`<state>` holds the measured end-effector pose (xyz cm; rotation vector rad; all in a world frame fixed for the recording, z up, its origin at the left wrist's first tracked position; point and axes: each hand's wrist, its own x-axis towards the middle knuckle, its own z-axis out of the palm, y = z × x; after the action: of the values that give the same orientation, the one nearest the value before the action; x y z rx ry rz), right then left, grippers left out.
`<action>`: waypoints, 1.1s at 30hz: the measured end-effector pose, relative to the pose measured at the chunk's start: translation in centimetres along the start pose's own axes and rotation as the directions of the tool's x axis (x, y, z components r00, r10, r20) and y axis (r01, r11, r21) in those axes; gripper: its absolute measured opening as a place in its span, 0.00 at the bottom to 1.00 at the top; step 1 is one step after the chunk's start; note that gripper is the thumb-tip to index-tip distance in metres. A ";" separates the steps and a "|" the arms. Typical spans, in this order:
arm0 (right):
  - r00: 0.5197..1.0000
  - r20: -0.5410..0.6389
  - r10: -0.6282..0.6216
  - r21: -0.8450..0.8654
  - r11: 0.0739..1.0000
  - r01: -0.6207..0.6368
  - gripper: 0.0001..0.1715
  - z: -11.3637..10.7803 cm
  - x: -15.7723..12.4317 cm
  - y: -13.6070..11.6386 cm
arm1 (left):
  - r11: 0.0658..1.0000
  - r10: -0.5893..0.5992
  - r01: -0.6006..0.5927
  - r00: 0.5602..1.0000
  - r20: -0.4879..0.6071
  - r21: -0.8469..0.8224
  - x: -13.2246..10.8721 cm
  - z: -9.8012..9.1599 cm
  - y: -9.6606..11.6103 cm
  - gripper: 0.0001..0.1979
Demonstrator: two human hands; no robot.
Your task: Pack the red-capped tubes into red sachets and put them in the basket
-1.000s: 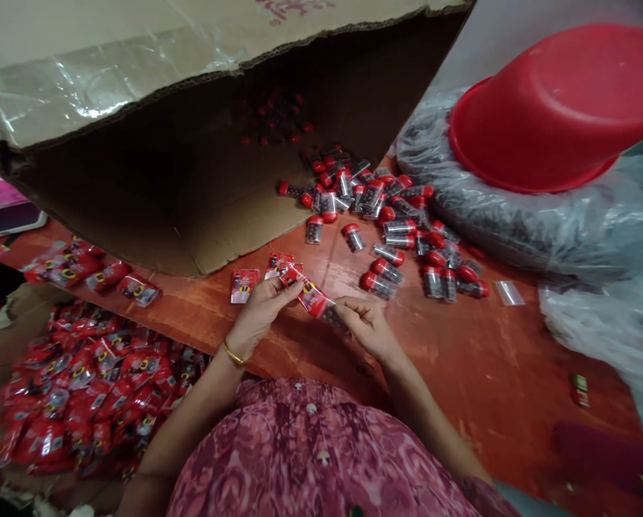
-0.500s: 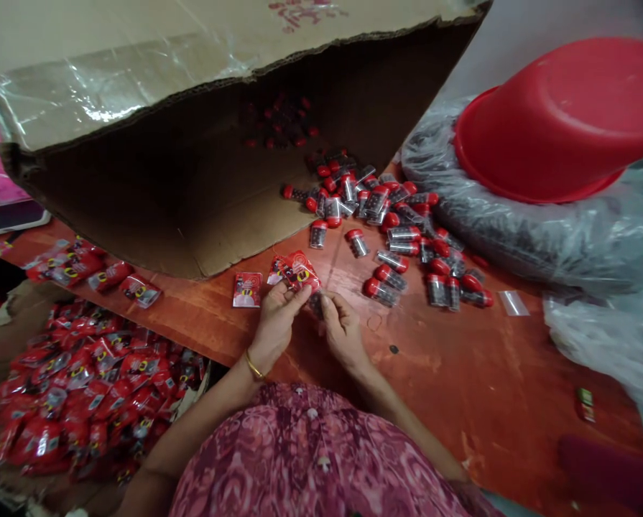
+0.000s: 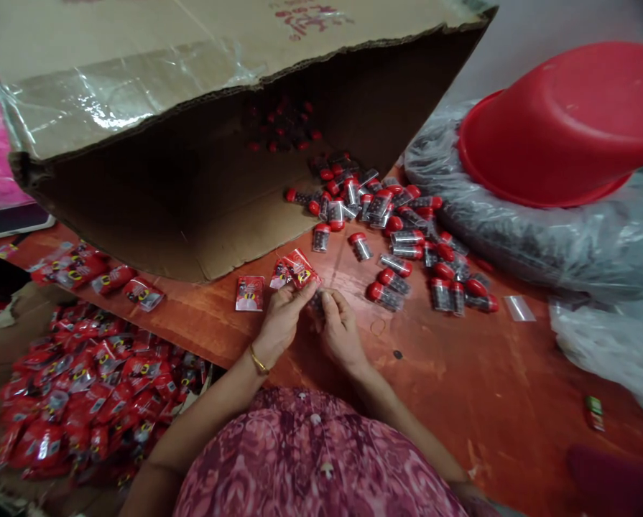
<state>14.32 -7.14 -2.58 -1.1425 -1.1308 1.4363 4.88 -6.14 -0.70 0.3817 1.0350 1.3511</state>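
Person's L hand (image 3: 281, 322) has thumb & fingers pinched tight on a small red printed plastic packet (image 3: 302, 268), held just above the reddish-brown tabletop (image 3: 461, 391). R hand (image 3: 343, 332), curled nearly closed, pinches the packet's dark lower end b/w thumb & fingers, which hide most of it. Thin gold-coloured bangle (image 3: 258, 360) on L wrist. Flat red-and-white printed card (image 3: 250, 293) lies just L of the hands. Beyond: clear plastic cylinders w/ red caps (image 3: 379, 206), scattered from inside an open brown cardboard box (image 3: 154, 86). Lower L: heap of filled red pouches (image 3: 84, 402). Far R: upturned red plastic tub (image 3: 563, 129) atop a plastic-wrapped dark bundle (image 3: 520, 240).
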 end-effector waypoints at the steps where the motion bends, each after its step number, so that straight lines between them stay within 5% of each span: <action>1: 1.000 0.008 0.029 0.063 0.998 -0.029 0.19 0.1 0.0 0.1 | 1.000 -0.013 0.013 1.000 0.005 0.008 -0.1 0.0 -0.1 0.18; 5: 0.990 0.081 0.111 0.173 0.977 -0.124 0.22 0.1 0.0 0.1 | 0.994 -0.110 0.109 0.992 0.068 0.018 -0.4 -0.1 0.3 0.18; 9: 0.988 0.101 0.120 0.126 0.983 -0.133 0.21 -0.8 -0.4 -0.2 | 0.995 -0.043 0.045 0.999 0.024 -0.088 -0.3 -0.4 0.5 0.17; 16: 0.999 -0.036 0.037 0.084 0.996 -0.034 0.19 -0.9 0.0 -0.6 | 0.999 0.021 -0.023 0.998 0.057 0.040 -1.2 -0.1 -1.6 0.18; 25: 0.995 0.073 0.067 0.048 0.996 -0.070 0.20 -0.6 0.4 -0.5 | 0.993 0.022 -0.023 1.000 0.010 0.112 -1.0 -0.6 -0.3 0.21; 30: 0.999 0.035 -0.034 -0.150 0.988 0.038 0.24 0.3 0.8 -0.2 | 0.996 -0.026 0.025 1.000 0.007 0.091 -1.5 -0.6 0.1 0.23; 33: 0.979 0.056 -0.197 -0.483 0.852 0.199 0.23 -1.3 1.2 -1.0 | 0.987 -0.017 0.025 0.998 -0.056 0.157 -2.6 -2.4 2.1 0.23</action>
<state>15.61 -5.74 -1.92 -1.3156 -1.6242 1.0152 2.06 -8.77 0.63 0.4529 1.1923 1.2703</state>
